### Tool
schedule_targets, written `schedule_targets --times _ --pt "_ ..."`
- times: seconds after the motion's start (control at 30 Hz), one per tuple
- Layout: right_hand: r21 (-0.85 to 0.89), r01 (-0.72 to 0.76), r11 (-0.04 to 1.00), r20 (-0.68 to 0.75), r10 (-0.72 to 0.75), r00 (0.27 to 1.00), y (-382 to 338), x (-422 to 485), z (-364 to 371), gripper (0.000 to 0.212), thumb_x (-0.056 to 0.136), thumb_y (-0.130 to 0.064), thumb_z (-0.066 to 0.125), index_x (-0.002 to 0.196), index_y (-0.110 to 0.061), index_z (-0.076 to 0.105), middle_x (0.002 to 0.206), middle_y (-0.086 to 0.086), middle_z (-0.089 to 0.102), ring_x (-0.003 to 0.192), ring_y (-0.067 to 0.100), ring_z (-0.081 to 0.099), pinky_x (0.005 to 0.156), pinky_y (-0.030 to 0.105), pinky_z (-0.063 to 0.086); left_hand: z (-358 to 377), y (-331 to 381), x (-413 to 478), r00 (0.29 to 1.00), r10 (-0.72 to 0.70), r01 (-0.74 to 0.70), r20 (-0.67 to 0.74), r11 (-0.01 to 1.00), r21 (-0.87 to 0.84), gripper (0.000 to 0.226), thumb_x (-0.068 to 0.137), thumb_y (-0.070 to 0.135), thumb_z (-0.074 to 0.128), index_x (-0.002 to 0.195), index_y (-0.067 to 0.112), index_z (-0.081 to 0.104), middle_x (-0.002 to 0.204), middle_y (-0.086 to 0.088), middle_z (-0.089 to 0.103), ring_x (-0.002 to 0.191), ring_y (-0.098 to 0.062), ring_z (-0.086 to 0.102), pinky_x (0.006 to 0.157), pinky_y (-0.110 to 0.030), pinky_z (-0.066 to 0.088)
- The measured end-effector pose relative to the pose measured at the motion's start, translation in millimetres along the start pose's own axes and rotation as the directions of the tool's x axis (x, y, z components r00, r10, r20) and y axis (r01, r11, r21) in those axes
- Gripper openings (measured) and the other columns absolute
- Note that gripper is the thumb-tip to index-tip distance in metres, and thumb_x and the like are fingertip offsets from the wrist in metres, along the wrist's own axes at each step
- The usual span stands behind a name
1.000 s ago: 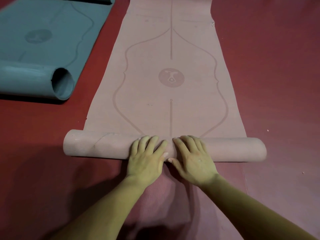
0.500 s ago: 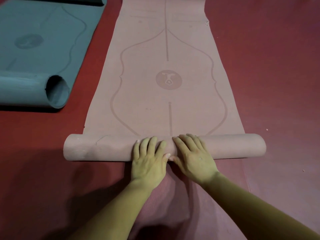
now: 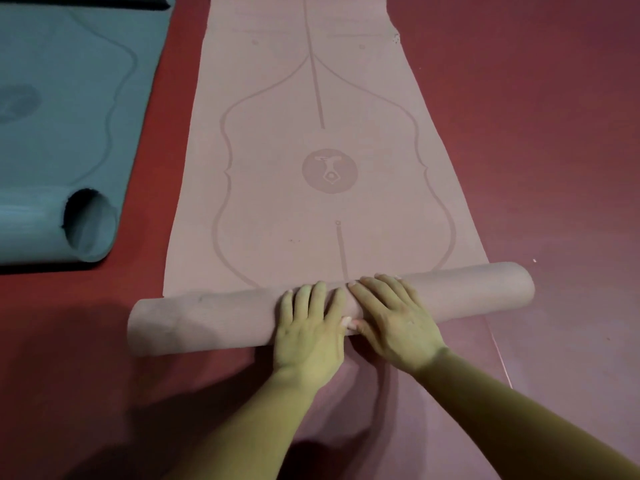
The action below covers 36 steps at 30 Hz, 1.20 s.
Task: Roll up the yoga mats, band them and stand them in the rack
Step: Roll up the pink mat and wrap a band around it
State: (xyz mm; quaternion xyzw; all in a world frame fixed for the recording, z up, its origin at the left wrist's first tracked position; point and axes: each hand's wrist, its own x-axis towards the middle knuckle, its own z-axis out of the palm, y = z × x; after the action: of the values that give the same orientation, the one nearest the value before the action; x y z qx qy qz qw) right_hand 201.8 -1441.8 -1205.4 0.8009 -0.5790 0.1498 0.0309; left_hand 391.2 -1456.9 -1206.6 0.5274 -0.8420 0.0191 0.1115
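A pink yoga mat (image 3: pixel 311 140) lies stretched away from me on the red floor, printed with a round emblem and curved lines. Its near end is wound into a roll (image 3: pixel 207 317) lying crosswise, tilted with the right end farther from me. My left hand (image 3: pixel 310 327) and my right hand (image 3: pixel 393 320) press side by side on the middle of the roll, fingers straight over its top. A teal yoga mat (image 3: pixel 69 98) lies at the left, its near end curled into a loose open tube (image 3: pixel 88 225).
Another pink mat (image 3: pixel 433 403) lies flat under the roll and my forearms, its right edge showing near the bottom right. A dark object sits at the top left corner. Bare red floor (image 3: pixel 536 133) extends to the right. No rack or band is in view.
The roll has advanced away from me along the mat, closer to the emblem, and has skewed with its right end farther ahead. Both hands stayed pressed on its middle.
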Motion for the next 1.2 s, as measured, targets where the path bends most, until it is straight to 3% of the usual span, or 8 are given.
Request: schedule_targets --times 0.23,0.4,0.6,0.8,0.9,1.0,1.1,1.2 --pt "-0.020 0.032 0.999 0.077 -0.030 0.997 8 10 -18 0.067 0.097 -0.064 0.046 0.137 -0.012 0.061 0.133 0.011 0.061 0.126 0.034 0.055 0.111 0.051 0.042 -10 -9 25 0.996 0.037 -0.036 0.081 0.999 -0.013 0.039 0.090 0.038 0.039 0.122 0.022 0.054 0.119 -0.009 0.059 0.104 -0.032 0.053 0.089 -0.049 0.038" --pt "0.047 0.046 0.998 0.011 -0.047 0.999 21 14 -6 0.064 0.099 -0.059 0.048 0.138 -0.011 0.062 0.133 0.009 0.063 0.124 0.034 0.057 0.107 0.049 0.045 -9 -13 39 0.992 0.056 -0.060 0.110 0.998 0.028 0.040 0.091 0.040 0.037 0.120 0.022 0.058 0.113 -0.008 0.059 0.101 -0.031 0.054 0.085 -0.049 0.038" --pt "0.075 0.060 0.995 -0.021 -0.059 0.998 31 23 -6 0.063 0.099 -0.058 0.049 0.134 -0.008 0.063 0.130 0.008 0.065 0.118 0.029 0.059 0.102 0.040 0.044 -18 -9 42 0.993 -0.019 0.015 0.115 0.999 0.039 0.044 0.091 0.043 0.038 0.125 0.023 0.056 0.120 -0.010 0.060 0.102 -0.031 0.055 0.089 -0.046 0.037" --pt "0.075 0.050 0.996 -0.060 -0.045 0.997 34 29 4 0.062 0.099 -0.056 0.051 0.129 -0.003 0.064 0.130 0.012 0.065 0.119 0.033 0.061 0.104 0.043 0.046 -10 -5 24 0.984 -0.113 0.111 0.138 0.994 0.024 0.045 0.091 0.042 0.041 0.127 0.024 0.061 0.133 -0.012 0.057 0.126 -0.034 0.051 0.107 -0.050 0.033" --pt "0.071 0.042 0.997 -0.061 -0.038 0.997 34 31 0 0.064 0.100 -0.057 0.050 0.132 -0.003 0.063 0.131 0.015 0.063 0.123 0.036 0.059 0.105 0.047 0.046 -8 -6 30 0.987 -0.119 0.116 0.112 0.993 0.033 0.041 0.091 0.041 0.042 0.126 0.027 0.058 0.130 -0.011 0.057 0.125 -0.034 0.051 0.106 -0.051 0.034" --pt "0.062 -0.055 0.997 -0.057 0.058 0.997 32 28 -3 0.071 0.096 -0.065 0.052 0.136 -0.009 0.061 0.137 0.014 0.057 0.132 0.035 0.051 0.109 0.048 0.042 -8 -10 41 0.987 -0.116 0.110 0.110 0.992 0.058 0.039 0.092 0.041 0.041 0.124 0.027 0.058 0.126 -0.010 0.057 0.119 -0.032 0.052 0.103 -0.050 0.036" --pt "0.030 -0.014 0.999 -0.083 0.016 0.996 33 25 5 0.076 0.091 -0.070 0.056 0.136 -0.009 0.062 0.135 0.013 0.060 0.132 0.036 0.052 0.116 0.049 0.034 -10 -14 53 0.987 -0.107 0.100 0.120 0.993 0.069 0.041 0.092 0.041 0.038 0.122 0.026 0.060 0.119 -0.009 0.059 0.110 -0.031 0.055 0.096 -0.048 0.038" --pt "0.035 -0.003 0.999 -0.111 0.007 0.994 38 32 11 0.074 0.092 -0.070 0.054 0.133 -0.009 0.065 0.130 0.011 0.064 0.128 0.036 0.056 0.113 0.049 0.038 -10 -17 60 0.991 -0.100 0.093 0.089 0.993 0.076 0.042 0.092 0.041 0.038 0.121 0.024 0.063 0.122 -0.008 0.060 0.111 -0.030 0.055 0.095 -0.047 0.038"
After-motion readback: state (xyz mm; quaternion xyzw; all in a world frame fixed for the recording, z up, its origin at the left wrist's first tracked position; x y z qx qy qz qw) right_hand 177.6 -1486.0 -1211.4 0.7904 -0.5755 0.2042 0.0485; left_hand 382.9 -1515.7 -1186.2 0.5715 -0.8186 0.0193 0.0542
